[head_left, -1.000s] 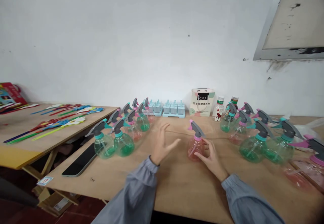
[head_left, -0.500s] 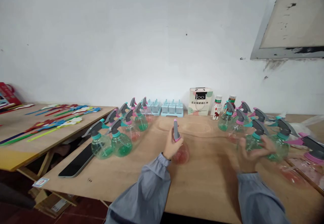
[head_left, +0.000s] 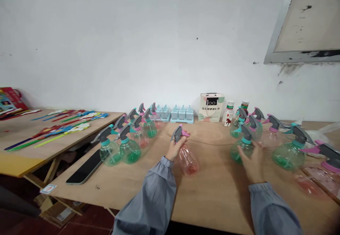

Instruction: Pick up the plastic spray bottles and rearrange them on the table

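Left hand [head_left: 176, 150] closed high on tilted pink bottle [head_left: 189, 162]; right hand [head_left: 253, 162] loosely curled round green bottle [head_left: 236, 151], shifted toward middle of worktop [head_left: 209, 196] since 0.5 seconds ago.

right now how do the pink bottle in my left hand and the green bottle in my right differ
The pink bottle has a pink nozzle pointing right; the green bottle has a turquoise nozzle pointing left. The pink bottle is plainly tilted; the green bottle is nearer upright. Both have grey trigger heads.
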Demonstrator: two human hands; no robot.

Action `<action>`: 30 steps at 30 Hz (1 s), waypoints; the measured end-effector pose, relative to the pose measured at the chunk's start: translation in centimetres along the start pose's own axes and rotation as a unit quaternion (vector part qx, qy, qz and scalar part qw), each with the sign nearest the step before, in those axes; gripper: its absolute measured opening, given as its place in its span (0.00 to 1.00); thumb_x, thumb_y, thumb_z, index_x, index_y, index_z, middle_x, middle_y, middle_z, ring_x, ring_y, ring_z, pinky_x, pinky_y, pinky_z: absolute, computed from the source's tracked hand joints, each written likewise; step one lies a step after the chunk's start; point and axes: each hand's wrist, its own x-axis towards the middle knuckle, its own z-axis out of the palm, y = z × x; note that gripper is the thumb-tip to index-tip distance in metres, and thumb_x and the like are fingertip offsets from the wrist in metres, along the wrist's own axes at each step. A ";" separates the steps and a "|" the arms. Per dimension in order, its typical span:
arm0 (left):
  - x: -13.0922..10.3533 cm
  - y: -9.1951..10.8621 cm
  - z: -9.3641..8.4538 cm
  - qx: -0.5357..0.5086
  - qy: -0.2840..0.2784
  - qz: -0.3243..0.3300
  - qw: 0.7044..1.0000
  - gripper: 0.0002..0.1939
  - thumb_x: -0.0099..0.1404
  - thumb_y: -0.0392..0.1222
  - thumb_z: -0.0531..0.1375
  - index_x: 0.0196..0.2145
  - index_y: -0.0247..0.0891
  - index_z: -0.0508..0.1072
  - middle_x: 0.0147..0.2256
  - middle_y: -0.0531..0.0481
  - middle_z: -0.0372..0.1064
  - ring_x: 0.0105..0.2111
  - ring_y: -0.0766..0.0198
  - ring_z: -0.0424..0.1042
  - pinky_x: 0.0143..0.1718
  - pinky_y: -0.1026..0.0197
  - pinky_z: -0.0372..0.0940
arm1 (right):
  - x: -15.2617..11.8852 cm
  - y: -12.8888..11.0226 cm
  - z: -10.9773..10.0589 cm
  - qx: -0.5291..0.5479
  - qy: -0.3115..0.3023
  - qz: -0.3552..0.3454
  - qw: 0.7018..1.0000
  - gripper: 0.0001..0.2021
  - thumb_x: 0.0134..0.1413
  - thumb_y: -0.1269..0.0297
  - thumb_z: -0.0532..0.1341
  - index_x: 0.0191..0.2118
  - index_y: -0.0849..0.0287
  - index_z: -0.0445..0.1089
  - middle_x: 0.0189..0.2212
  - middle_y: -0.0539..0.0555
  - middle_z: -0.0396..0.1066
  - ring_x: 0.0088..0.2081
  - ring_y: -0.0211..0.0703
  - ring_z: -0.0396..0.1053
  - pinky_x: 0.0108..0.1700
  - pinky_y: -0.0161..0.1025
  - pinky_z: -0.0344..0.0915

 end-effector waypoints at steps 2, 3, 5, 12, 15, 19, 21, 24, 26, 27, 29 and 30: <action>0.1 -0.1 -0.1 -0.004 -0.001 -0.005 1.000 0.31 0.45 0.53 0.73 0.46 0.38 0.74 0.44 0.42 0.77 0.50 0.50 0.74 0.53 0.50 0.65 | -1.1 -1.8 1.5 0.038 -0.053 -0.021 0.998 0.28 0.56 0.46 0.59 0.57 0.58 0.61 0.52 0.63 0.66 0.57 0.60 0.63 0.60 0.61 0.57; 0.2 -0.1 -0.2 -0.006 -0.002 -0.007 1.000 0.31 0.45 0.52 0.73 0.45 0.38 0.74 0.44 0.42 0.77 0.49 0.50 0.75 0.54 0.50 0.65 | -1.6 -2.7 2.2 0.047 -0.081 -0.026 0.995 0.27 0.57 0.46 0.59 0.57 0.58 0.61 0.52 0.63 0.66 0.57 0.58 0.63 0.61 0.59 0.57; 0.3 -0.3 -0.3 -0.008 -0.006 -0.011 1.000 0.30 0.44 0.50 0.73 0.45 0.38 0.74 0.43 0.43 0.77 0.49 0.50 0.75 0.54 0.49 0.65 | -2.6 -4.1 3.4 0.058 -0.124 -0.027 0.990 0.28 0.58 0.47 0.58 0.59 0.57 0.60 0.54 0.63 0.66 0.58 0.57 0.63 0.61 0.58 0.58; 0.1 -0.9 -0.8 0.015 0.025 -0.029 0.999 0.20 0.45 0.47 0.70 0.35 0.37 0.75 0.35 0.46 0.78 0.44 0.51 0.77 0.47 0.53 0.69 | -4.4 -4.5 4.9 0.080 -0.179 -0.037 0.980 0.35 0.55 0.47 0.61 0.64 0.57 0.54 0.59 0.65 0.64 0.60 0.58 0.63 0.60 0.57 0.61; -0.2 -0.6 -0.7 0.019 0.008 -0.048 0.999 0.19 0.46 0.48 0.70 0.35 0.37 0.75 0.35 0.45 0.78 0.44 0.51 0.76 0.42 0.55 0.70 | -4.5 -4.3 4.9 0.075 -0.180 -0.036 0.980 0.35 0.55 0.47 0.61 0.64 0.57 0.54 0.59 0.65 0.64 0.60 0.59 0.64 0.60 0.57 0.62; -0.6 0.0 -0.2 -0.006 -0.063 -0.023 0.998 0.22 0.45 0.45 0.70 0.39 0.38 0.75 0.38 0.45 0.78 0.49 0.49 0.74 0.47 0.53 0.68 | -4.5 -4.3 4.7 0.080 -0.185 -0.039 0.979 0.35 0.55 0.47 0.61 0.64 0.57 0.54 0.59 0.65 0.65 0.60 0.59 0.64 0.60 0.58 0.62; -0.7 -0.1 -0.1 -0.019 -0.064 -0.025 0.997 0.22 0.45 0.45 0.70 0.39 0.37 0.75 0.37 0.45 0.78 0.48 0.49 0.75 0.47 0.53 0.68 | -4.5 -4.3 4.7 0.079 -0.186 -0.039 0.979 0.35 0.55 0.47 0.61 0.64 0.57 0.54 0.59 0.65 0.64 0.59 0.59 0.64 0.60 0.58 0.62; -0.6 -0.5 -0.5 -0.045 -0.018 -0.055 0.997 0.19 0.46 0.47 0.69 0.35 0.37 0.74 0.32 0.47 0.77 0.43 0.52 0.77 0.45 0.54 0.68 | -4.6 -4.3 4.6 0.075 -0.185 -0.041 0.979 0.35 0.55 0.46 0.61 0.64 0.56 0.54 0.59 0.64 0.65 0.59 0.59 0.64 0.59 0.58 0.62; -0.5 -0.8 -0.8 -0.069 -0.006 -0.073 0.995 0.17 0.46 0.47 0.68 0.34 0.37 0.74 0.31 0.48 0.77 0.42 0.54 0.77 0.47 0.54 0.68 | -4.6 -4.3 4.6 0.075 -0.184 -0.047 0.979 0.35 0.56 0.46 0.61 0.64 0.56 0.54 0.59 0.64 0.65 0.59 0.58 0.64 0.59 0.57 0.62; -0.5 -0.9 -0.8 -0.081 -0.013 -0.077 0.994 0.17 0.46 0.47 0.68 0.34 0.37 0.74 0.32 0.48 0.77 0.42 0.54 0.77 0.49 0.54 0.67 | -4.6 -4.3 4.6 0.075 -0.184 -0.050 0.979 0.35 0.56 0.46 0.61 0.64 0.56 0.54 0.59 0.64 0.65 0.59 0.58 0.64 0.60 0.57 0.62; -0.4 -1.0 -0.7 -0.101 -0.040 -0.075 0.991 0.19 0.45 0.45 0.68 0.37 0.37 0.75 0.36 0.47 0.78 0.46 0.53 0.76 0.53 0.53 0.65 | -4.6 -4.2 4.6 0.077 -0.186 -0.052 0.978 0.35 0.55 0.46 0.61 0.64 0.56 0.54 0.59 0.64 0.65 0.60 0.58 0.64 0.60 0.57 0.62; -0.4 -0.9 -0.6 -0.109 -0.053 -0.070 0.990 0.21 0.45 0.44 0.68 0.38 0.37 0.75 0.38 0.46 0.79 0.47 0.52 0.76 0.54 0.52 0.65 | -4.6 -4.3 4.6 0.076 -0.187 -0.051 0.978 0.35 0.55 0.46 0.61 0.64 0.56 0.54 0.59 0.64 0.65 0.59 0.59 0.64 0.60 0.57 0.62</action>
